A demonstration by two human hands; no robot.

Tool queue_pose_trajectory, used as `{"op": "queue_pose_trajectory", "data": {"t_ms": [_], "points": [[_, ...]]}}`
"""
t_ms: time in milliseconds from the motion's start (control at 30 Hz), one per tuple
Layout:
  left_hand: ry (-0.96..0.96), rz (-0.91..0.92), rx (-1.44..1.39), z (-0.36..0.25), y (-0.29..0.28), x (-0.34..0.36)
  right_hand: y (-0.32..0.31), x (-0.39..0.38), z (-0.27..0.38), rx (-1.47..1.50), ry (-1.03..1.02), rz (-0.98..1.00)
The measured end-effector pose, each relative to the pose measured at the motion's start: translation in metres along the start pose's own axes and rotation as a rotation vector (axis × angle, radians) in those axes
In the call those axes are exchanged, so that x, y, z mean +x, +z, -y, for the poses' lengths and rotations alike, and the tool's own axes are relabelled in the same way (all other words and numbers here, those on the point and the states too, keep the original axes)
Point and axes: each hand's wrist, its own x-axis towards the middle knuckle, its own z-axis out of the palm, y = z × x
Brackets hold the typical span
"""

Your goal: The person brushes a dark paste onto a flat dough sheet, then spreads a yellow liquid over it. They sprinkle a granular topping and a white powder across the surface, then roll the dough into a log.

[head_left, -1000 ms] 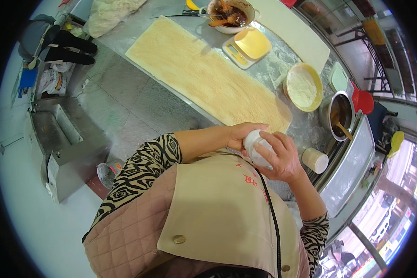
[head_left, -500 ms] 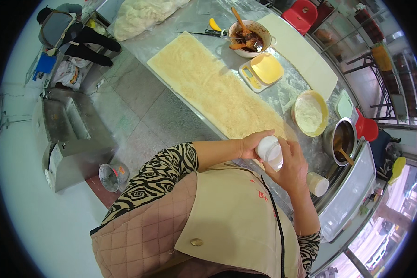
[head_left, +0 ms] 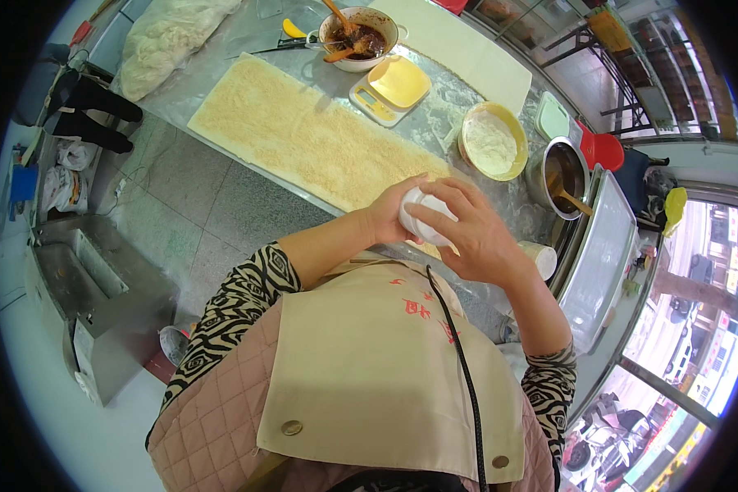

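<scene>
Co-worker: a person in dark trousers [head_left: 98, 105] at the far left, well apart from the table and turned toward low shelving.
Bag of dough: a clear bag of pale dough [head_left: 175, 47] slumps at the table's left end.
Dough sheet: a long, flat strip [head_left: 295, 135] with a crumbly layer on top, lying along the near edge of the table; a sleeve or apron brushing that edge could drag it or rub crumbs off.
Two-handled pot: this pot [head_left: 357, 39] of dark, sticky mix stands beyond the strip; its upright wooden handle could be caught by a passing arm and tip mix out.
Scale: a white and yellow scale [head_left: 389, 90], between the pot and the strip.
Left hand: this hand [head_left: 387, 216] is curled partway closed around the jar's left side.
Jar: a white jar [head_left: 416, 198], tilted between both hands over the near right end of the strip; whether a lid is on cannot be told. If it is loose, a sudden turn could spill the contents in one heap.
Right hand: this hand [head_left: 485, 238] has its fingers spread across the jar's top and right side, bent rather than clenched; floury or damp skin could let the jar slip.
Flour bowl: a yellow bowl [head_left: 518, 156] of white powder, beyond the right hand.
Tub: a pale tub [head_left: 539, 261] just beside the right wrist; an outward swing could knock it over.
Steel pot: a round pot [head_left: 582, 168] with a wooden spoon, near the trays [head_left: 603, 246].
</scene>
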Motion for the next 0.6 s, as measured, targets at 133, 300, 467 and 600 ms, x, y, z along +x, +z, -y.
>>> {"op": "queue_pose_trajectory", "data": {"t_ms": [133, 300, 467, 600], "points": [[0.075, -0.114, -0.032, 0.006, 0.011, -0.006, 0.003, -0.004, 0.024, 0.052, 0.212, -0.104], [0.163, -0.203, 0.028, 0.005, 0.03, -0.032, 0.013, 0.009, 0.042, -0.078, 0.406, -0.019], [0.12, -0.184, 0.005, 0.01, 0.032, -0.052, 0.015, 0.014, 0.046, -0.039, 0.28, -0.083], [0.112, -0.179, 0.042, 0.01, 0.029, -0.059, 0.006, 0.014, 0.052, 0.032, 0.195, -0.057]]}}
